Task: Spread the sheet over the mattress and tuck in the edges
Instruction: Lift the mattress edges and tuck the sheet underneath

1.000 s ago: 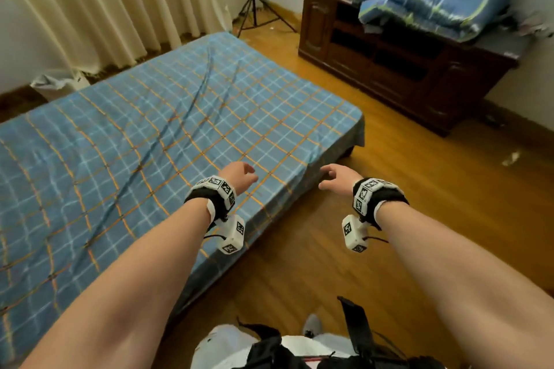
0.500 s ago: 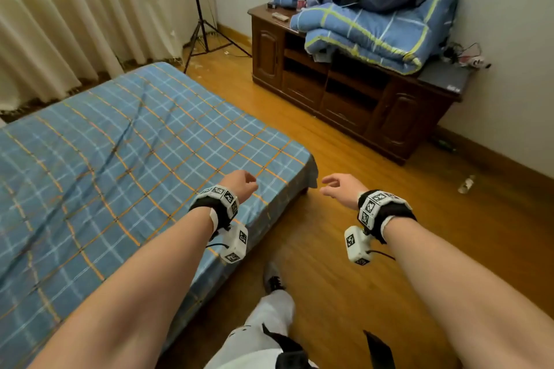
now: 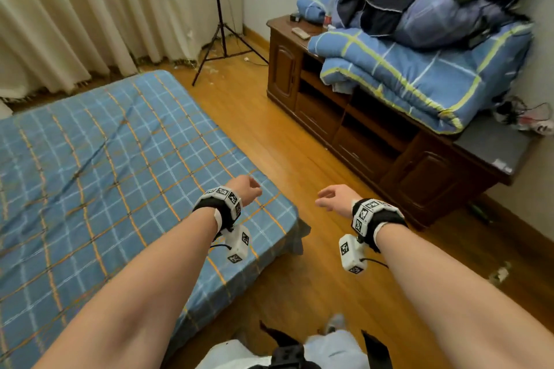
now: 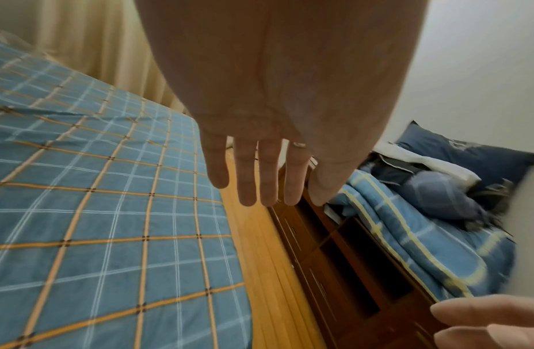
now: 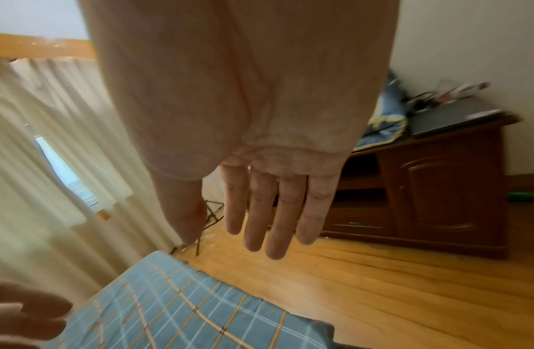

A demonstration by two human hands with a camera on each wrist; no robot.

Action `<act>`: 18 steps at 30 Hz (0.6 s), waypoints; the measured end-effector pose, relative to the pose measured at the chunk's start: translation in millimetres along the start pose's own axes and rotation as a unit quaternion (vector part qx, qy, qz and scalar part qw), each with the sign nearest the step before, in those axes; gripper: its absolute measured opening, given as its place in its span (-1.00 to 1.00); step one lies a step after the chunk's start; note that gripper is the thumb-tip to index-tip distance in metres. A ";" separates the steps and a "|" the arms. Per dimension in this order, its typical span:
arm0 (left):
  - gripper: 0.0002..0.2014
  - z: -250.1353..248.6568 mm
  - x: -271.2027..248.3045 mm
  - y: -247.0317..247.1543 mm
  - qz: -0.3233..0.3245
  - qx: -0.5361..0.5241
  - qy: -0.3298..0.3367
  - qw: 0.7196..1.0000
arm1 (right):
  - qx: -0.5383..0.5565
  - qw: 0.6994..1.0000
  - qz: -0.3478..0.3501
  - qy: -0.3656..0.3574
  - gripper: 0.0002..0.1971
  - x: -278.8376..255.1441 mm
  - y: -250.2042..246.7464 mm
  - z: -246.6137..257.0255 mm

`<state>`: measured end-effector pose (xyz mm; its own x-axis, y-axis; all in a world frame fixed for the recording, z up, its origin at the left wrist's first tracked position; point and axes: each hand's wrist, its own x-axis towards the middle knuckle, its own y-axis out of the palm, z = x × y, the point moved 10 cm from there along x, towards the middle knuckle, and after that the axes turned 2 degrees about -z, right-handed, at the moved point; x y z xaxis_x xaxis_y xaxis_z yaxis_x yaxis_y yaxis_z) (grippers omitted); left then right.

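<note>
A blue plaid sheet (image 3: 105, 165) with orange and white lines covers the low mattress; a few creases run across it, and its near corner (image 3: 295, 231) hangs loose toward the floor. My left hand (image 3: 247, 189) hovers above that corner, fingers straight and empty, as the left wrist view (image 4: 260, 179) shows over the sheet (image 4: 95, 224). My right hand (image 3: 332, 199) is held over the wooden floor just right of the corner, fingers relaxed and holding nothing (image 5: 271, 219). The sheet's corner (image 5: 200, 314) lies below it.
A dark wooden cabinet (image 3: 374, 141) stands along the right wall, piled with folded blue quilts (image 3: 404, 69) and pillows. A tripod stand (image 3: 221, 30) is by the cream curtains (image 3: 75, 15) at the back. Bare wooden floor (image 3: 299, 144) runs between bed and cabinet. My legs show below.
My view has swung right and up while I stepped along the bed's side toward its corner. Both hands stayed raised and empty, now over the corner and the floor.
</note>
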<state>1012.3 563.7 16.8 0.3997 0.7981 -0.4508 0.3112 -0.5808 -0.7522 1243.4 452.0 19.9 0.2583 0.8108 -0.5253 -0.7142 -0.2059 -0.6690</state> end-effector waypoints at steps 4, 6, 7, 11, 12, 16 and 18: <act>-0.68 9.2 46.2 -19.5 -0.078 -0.057 -0.105 0.990 | -0.079 0.991 0.074 -0.083 -0.56 112.3 -15.0 40.3; -0.70 13.2 54.7 -22.6 -0.136 -0.096 -0.164 0.972 | -0.107 0.980 0.101 -0.137 -0.57 158.3 -19.0 65.4; -0.70 15.4 52.5 -16.2 -0.162 -0.119 -0.198 0.959 | -0.123 0.973 0.116 -0.157 -0.58 175.1 -18.2 73.3; -0.69 5.5 21.7 24.8 -0.227 -0.185 -0.319 0.901 | -0.218 0.925 0.197 -0.243 -0.55 210.4 -5.4 83.0; -0.70 2.4 10.9 35.5 -0.243 -0.209 -0.342 0.883 | -0.237 0.910 0.211 -0.265 -0.52 216.6 1.0 81.8; -0.72 -5.6 -36.1 74.6 -0.303 -0.291 -0.427 0.801 | -0.287 0.872 0.263 -0.297 -0.49 245.6 29.8 73.8; -0.74 -5.3 -49.9 97.4 -0.317 -0.326 -0.452 0.768 | -0.297 0.860 0.283 -0.305 -0.48 222.2 28.1 76.0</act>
<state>1027.2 466.5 -31.4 -0.6799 0.5682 -0.4636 0.6788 0.2485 -0.6910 1231.3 668.0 -75.7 -0.5390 0.5880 -0.6031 -0.1081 -0.7584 -0.6427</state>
